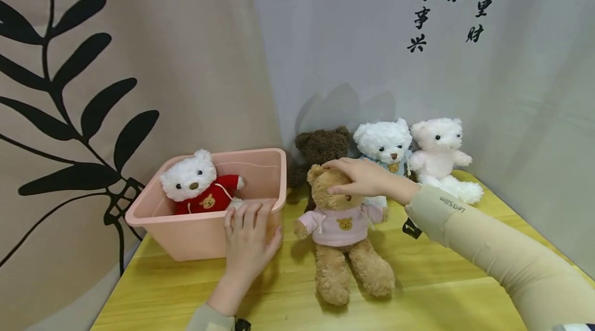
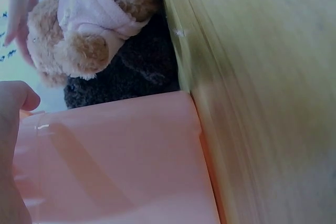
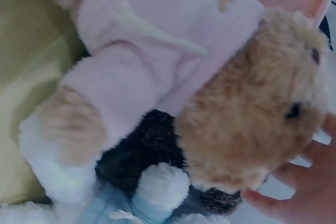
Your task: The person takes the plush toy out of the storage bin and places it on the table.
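My left hand (image 1: pixel 248 240) grips the front rim of a pink plastic bin (image 1: pixel 204 238) near its right corner, fingers hooked over the edge. Inside the bin, a white teddy bear (image 1: pixel 188 178) in a red sweater leans back. A light brown teddy bear (image 1: pixel 344 225) in a pink shirt sits right of the bin, legs toward me. My right hand (image 1: pixel 372 178) touches the top of its head with spread fingers, the thumb across its face. The right wrist view shows the fingertips right at the fur of the brown bear's head (image 3: pixel 252 103).
Behind the light brown bear sit a dark brown teddy bear (image 1: pixel 323 145), a white bear (image 1: pixel 383 140) in blue and a pale pink bear (image 1: pixel 439 153). They stand on a yellow wooden table (image 1: pixel 446 274) against a printed curtain (image 1: pixel 325 26).
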{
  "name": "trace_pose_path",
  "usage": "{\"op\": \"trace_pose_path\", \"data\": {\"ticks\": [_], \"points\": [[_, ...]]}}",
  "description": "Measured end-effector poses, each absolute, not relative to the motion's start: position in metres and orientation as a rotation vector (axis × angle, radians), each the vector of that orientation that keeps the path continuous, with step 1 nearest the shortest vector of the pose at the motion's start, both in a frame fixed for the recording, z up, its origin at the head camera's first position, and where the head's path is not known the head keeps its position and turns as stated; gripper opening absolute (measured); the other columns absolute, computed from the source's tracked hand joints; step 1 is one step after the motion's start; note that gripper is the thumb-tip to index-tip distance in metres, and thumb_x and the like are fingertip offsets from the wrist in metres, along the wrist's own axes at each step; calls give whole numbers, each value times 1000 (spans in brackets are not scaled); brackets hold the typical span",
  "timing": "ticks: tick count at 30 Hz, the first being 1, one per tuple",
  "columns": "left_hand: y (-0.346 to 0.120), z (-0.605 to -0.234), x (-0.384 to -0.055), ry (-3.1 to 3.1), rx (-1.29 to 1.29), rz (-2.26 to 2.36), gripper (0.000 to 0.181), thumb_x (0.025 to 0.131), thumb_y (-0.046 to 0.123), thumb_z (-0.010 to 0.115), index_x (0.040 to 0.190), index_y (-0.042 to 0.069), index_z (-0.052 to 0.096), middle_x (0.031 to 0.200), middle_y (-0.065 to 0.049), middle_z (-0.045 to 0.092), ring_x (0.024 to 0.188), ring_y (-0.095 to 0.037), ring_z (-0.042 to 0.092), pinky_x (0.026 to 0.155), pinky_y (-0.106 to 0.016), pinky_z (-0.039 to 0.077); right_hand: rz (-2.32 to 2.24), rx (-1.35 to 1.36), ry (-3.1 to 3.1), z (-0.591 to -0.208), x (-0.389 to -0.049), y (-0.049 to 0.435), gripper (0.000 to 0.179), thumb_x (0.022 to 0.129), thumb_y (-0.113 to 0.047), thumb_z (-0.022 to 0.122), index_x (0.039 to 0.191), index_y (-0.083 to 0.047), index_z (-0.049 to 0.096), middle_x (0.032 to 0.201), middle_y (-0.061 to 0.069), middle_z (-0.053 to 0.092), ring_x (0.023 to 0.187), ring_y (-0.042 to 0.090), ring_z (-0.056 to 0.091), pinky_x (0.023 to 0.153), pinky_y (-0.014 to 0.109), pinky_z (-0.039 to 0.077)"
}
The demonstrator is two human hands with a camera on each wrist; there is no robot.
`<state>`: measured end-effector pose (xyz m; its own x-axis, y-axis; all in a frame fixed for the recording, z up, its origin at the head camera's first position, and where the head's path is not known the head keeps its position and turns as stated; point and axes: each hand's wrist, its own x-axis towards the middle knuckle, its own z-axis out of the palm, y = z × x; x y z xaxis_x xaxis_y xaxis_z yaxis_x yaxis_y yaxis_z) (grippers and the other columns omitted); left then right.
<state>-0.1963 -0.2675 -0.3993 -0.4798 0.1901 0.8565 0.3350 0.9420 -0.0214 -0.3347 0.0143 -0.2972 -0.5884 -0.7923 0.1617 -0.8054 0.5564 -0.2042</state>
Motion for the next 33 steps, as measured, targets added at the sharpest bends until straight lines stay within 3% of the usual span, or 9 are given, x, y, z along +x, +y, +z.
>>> {"op": "trace_pose_path", "data": {"ticks": [5, 12, 18, 23, 33], "points": [[-267, -399, -196, -2087, -368, -185, 56, 78, 36, 55, 129, 13, 56, 114, -10, 53, 110, -36, 47, 98, -58, 25, 449, 1427, -2760, -281, -340, 11, 60, 98, -53, 42, 143, -14, 47, 133, 10, 55, 106, 24, 60, 90, 48, 46], [-268, -401, -196, -2090, -367, -184, 56, 78, 36, 55, 129, 13, 56, 114, -10, 53, 111, -35, 46, 98, -58, 24, 472, 1434, -2749, -247, -346, -6, 54, 99, -46, 44, 141, -12, 49, 126, 9, 59, 107, 24, 58, 91, 45, 45], [-269, -402, -197, -2084, -373, -187, 55, 79, 36, 55, 129, 13, 56, 113, -10, 53, 111, -36, 47, 99, -57, 24, 404, 1464, -2696, -201, -345, -55, 74, 89, -49, 63, 150, -19, 34, 132, 7, 53, 112, 23, 56, 93, 41, 44], [-266, -402, -193, -2123, -348, -173, 54, 81, 37, 54, 130, 14, 55, 116, -9, 52, 113, -36, 46, 100, -57, 23, 389, 1608, -2553, -175, -345, -114, 87, 82, -42, 74, 153, -22, 27, 142, 6, 44, 124, 19, 47, 99, 39, 40], [-241, -401, -196, -2131, -355, -152, 54, 77, 34, 65, 126, 13, 55, 117, -6, 51, 110, -30, 46, 98, -53, 27, 146, 1611, -2384, -181, -348, -175, 105, 72, -41, 83, 155, -35, 18, 153, 2, 30, 135, 18, 37, 104, 38, 37]]}}
